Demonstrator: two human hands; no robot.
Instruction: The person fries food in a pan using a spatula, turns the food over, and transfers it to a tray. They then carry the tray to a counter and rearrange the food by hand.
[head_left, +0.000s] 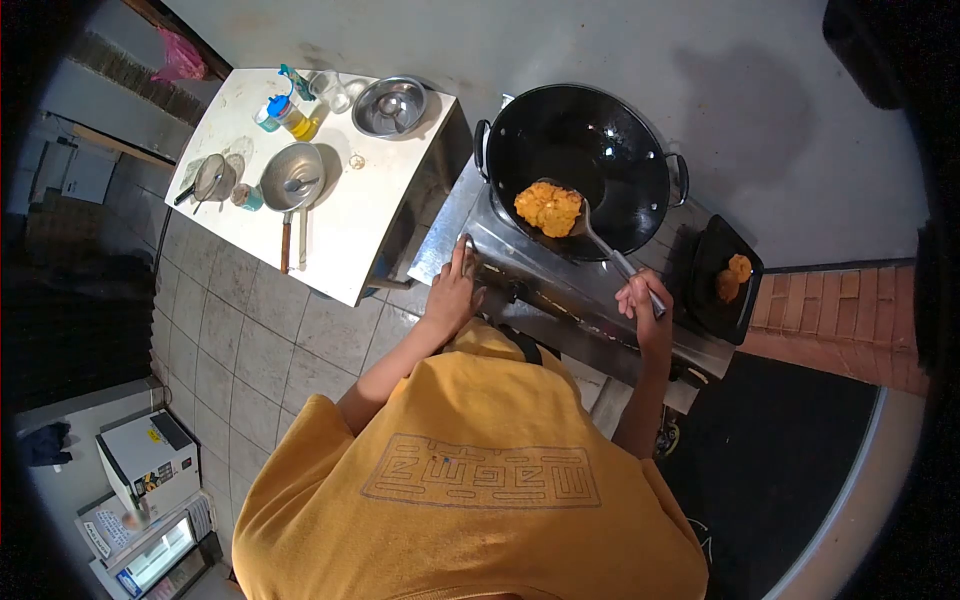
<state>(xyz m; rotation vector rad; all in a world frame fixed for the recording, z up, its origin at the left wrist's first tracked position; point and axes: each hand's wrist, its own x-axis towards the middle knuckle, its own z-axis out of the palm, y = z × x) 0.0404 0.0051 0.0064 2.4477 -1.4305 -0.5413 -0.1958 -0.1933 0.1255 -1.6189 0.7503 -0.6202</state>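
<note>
My right hand [645, 292] is closed around the handle of a metal spatula [612, 254] that reaches into a large black wok [560, 115]. An orange-brown fried patty [549, 208] with a rough surface lies on the spatula's head, near the wok's front wall, and covers most of that head. At the front left edge of the steel stove [490, 245], my left hand [456, 288] has its index finger stretched out on the metal. I see nothing held in the left hand.
Right of the wok, a black tray [706, 310] holds small fried pieces [734, 275]. The white table [345, 235] at left carries a saucepan [292, 178], a metal bowl [388, 106], a strainer [212, 177] and a blue-capped oil container [293, 120]. A white appliance [150, 470] stands lower left.
</note>
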